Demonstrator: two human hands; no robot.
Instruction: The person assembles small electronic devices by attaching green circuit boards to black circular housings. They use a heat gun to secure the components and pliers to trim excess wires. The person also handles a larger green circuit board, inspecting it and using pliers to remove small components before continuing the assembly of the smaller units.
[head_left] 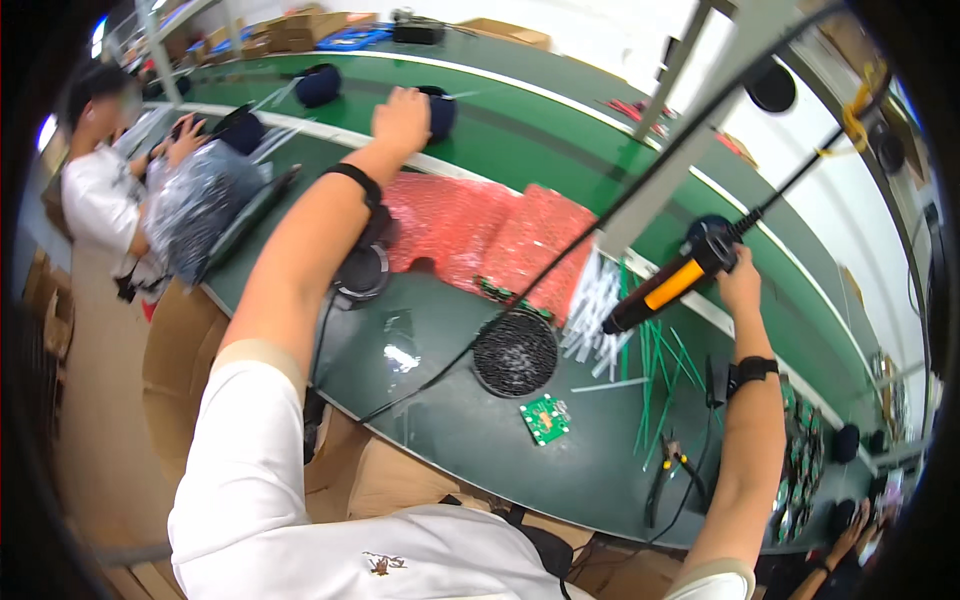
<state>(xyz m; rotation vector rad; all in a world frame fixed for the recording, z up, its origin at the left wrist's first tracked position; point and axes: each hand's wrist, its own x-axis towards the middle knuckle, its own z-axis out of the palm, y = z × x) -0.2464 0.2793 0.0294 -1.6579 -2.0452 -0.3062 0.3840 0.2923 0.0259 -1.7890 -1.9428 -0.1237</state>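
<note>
My left hand [402, 122] reaches out to the green belt. Its fingers close around the left side of a dark blue rounded part [440, 116]. On the right, my right hand [740, 282] is stretched toward the belt, beside the rear end of a hanging black and orange electric screwdriver [672, 284]. Another dark blue rounded part [706, 226] shows just behind the screwdriver, close to that hand. The right fingers are partly hidden, so whether they grip the screwdriver, the part or nothing is unclear.
On the table lie pink bubble wrap [450, 225], a round dish of black screws [515, 352], a green circuit board [545, 419], white strips [598, 310], green sticks [655, 390] and pliers [672, 470]. A black cable [560, 255] crosses the view. A co-worker [105, 180] works at far left.
</note>
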